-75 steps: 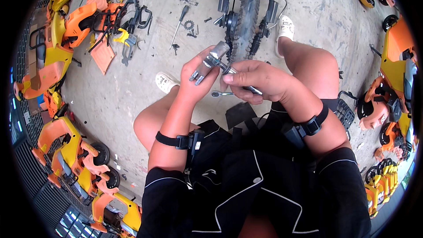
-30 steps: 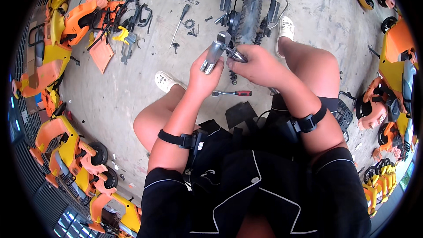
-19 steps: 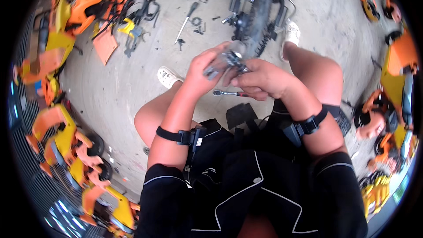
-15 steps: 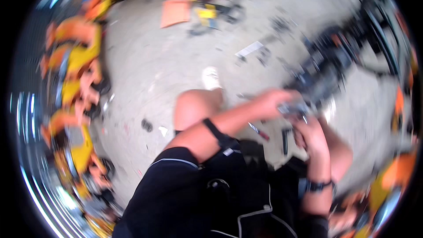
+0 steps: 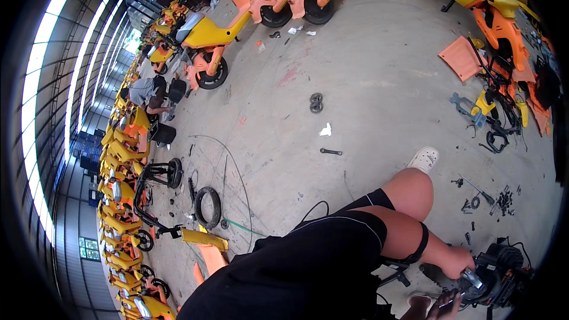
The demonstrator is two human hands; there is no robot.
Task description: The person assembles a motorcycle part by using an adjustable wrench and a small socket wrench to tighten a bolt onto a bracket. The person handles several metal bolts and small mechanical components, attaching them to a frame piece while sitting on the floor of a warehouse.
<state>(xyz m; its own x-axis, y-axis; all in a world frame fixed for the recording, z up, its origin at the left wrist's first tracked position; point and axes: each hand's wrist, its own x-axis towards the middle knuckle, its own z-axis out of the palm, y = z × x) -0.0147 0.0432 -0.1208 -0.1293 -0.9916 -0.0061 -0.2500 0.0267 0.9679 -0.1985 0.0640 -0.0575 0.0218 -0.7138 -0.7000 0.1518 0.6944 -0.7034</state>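
Note:
My left hand (image 5: pixel 457 262) is closed around a small silver metal part (image 5: pixel 472 278) in the lower right. Just below it is my right hand (image 5: pixel 446 304), partly cut off by the lower edge; its fingers are curled, and I cannot make out what they hold. Next to both hands a black, engine-like assembly (image 5: pixel 504 261) with cables lies on the floor. Small dark bolts and fittings (image 5: pixel 504 200) are scattered beyond it, along with a screwdriver (image 5: pixel 488 198).
Orange and yellow scooter panels (image 5: pixel 462 59) lie at the upper right. Yellow scooters (image 5: pixel 213 31) line the far side and left. A person (image 5: pixel 144 92) crouches among them. A black tyre (image 5: pixel 207 208), a bare frame (image 5: pixel 142 201) and a wrench-like bar (image 5: pixel 331 152) lie on the concrete floor (image 5: pixel 278 118).
My view has swung to the left, so my hands now appear at the lower right. The silver part stays in my left hand; my right hand sits a little lower beside it.

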